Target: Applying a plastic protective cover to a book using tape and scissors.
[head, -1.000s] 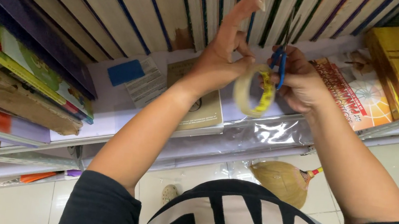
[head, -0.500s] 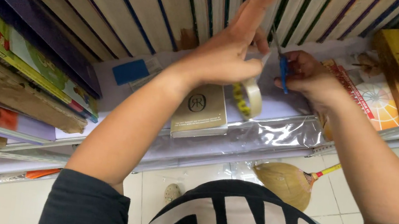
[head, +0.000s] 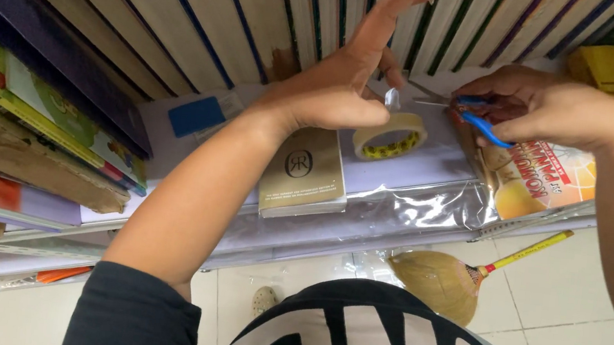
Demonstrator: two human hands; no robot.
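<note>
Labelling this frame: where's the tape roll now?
The round roll of clear tape with a yellow core lies flat on the pale shelf, centre of the head view, just right of the tan book, below the left hand.
</note>
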